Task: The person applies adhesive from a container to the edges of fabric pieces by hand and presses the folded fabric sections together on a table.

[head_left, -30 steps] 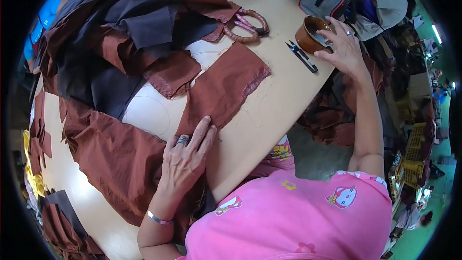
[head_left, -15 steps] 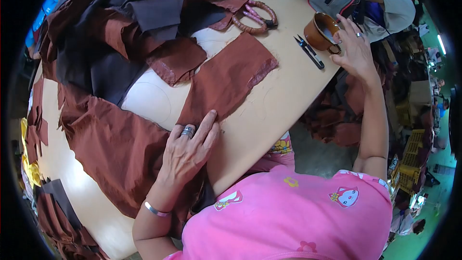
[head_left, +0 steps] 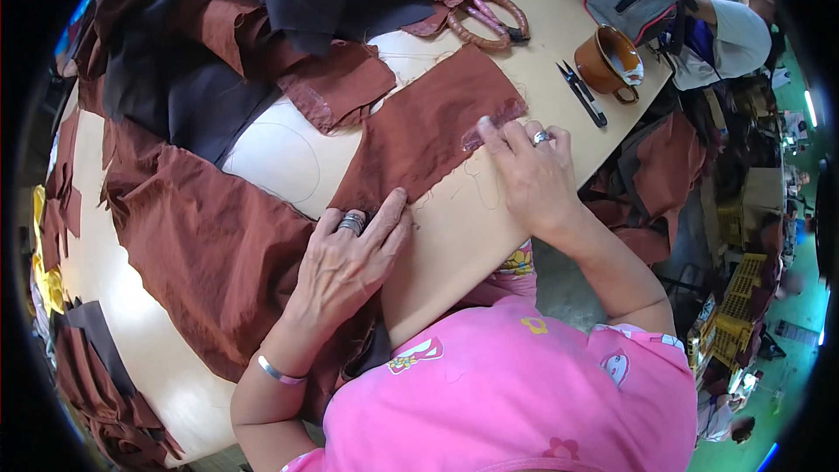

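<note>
My left hand [head_left: 354, 253] lies palm down on a reddish-brown cloth piece [head_left: 428, 118], its fingers stretched out and a ring on one. At the right end of that cloth is a shiny, wet-looking patch [head_left: 489, 127]. A fingertip of my right hand [head_left: 533, 166] touches this patch; the other fingers bend, holding nothing I can see. Beyond my right hand stands a brown mug [head_left: 609, 61] with pale stuff inside. Beside the mug lies a pair of thread snips [head_left: 583, 94]. More brown cloth [head_left: 205, 245] spreads left of my left hand.
A heap of brown and dark grey cloth [head_left: 210, 52] covers the far left of the table [head_left: 446, 262]. Large ring-handled scissors [head_left: 489, 22] lie at its edge. A grey bag [head_left: 636, 2] sits at the far right corner, near another person. Brown cloth hangs below the right edge.
My right hand has come from the mug's rim down and left to the shiny end of the cloth. My left hand stays on the cloth. The view has shifted slightly.
</note>
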`<action>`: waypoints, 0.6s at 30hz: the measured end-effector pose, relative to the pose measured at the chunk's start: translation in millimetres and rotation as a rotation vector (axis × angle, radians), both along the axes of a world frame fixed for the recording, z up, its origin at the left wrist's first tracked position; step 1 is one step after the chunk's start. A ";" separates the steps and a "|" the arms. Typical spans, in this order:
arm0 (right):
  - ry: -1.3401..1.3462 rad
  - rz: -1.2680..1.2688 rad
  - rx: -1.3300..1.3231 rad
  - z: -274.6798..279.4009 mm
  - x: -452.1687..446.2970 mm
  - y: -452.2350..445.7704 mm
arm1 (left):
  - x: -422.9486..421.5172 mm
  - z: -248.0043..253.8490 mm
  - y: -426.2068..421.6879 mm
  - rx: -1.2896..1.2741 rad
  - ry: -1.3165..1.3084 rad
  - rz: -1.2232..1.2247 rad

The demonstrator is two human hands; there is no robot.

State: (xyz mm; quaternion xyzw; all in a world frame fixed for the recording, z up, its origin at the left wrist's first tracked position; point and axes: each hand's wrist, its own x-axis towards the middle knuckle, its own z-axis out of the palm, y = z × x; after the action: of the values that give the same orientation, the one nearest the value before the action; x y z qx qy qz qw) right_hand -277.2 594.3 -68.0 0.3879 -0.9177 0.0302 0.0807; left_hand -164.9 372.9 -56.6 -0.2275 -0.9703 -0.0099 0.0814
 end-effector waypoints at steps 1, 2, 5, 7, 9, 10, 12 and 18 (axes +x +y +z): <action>0.086 -0.012 0.057 -2.3 1.6 -1.1 | 0.5 -0.1 -0.4 0.007 0.005 0.006; 0.173 -0.023 0.116 -3.8 3.6 -2.1 | 0.7 -0.6 -0.1 0.016 0.011 0.012; 0.169 0.106 0.126 -0.3 24.2 -11.9 | -0.3 0.3 -0.4 0.059 -0.008 0.016; 0.175 0.133 0.174 4.8 24.1 -11.5 | 0.1 1.9 -1.5 0.069 -0.021 0.017; 0.192 0.104 0.209 4.7 19.1 -7.6 | 1.1 5.6 -2.8 0.069 -0.037 0.009; 0.208 0.066 0.222 3.4 7.6 -1.9 | 1.9 8.6 -3.3 0.067 -0.044 0.004; 0.257 0.050 0.256 4.0 -2.5 4.3 | 2.9 11.5 -4.9 0.090 -0.067 -0.017; 0.301 0.159 0.295 9.8 -7.0 7.0 | 1.3 11.0 -7.1 0.150 -0.084 0.005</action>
State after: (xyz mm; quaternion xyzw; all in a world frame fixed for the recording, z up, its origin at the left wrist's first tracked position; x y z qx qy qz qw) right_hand -284.2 601.3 -58.2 0.4667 -0.8563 -0.1563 0.1565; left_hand -163.5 365.8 -45.6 -0.2178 -0.9699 -0.0922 0.0573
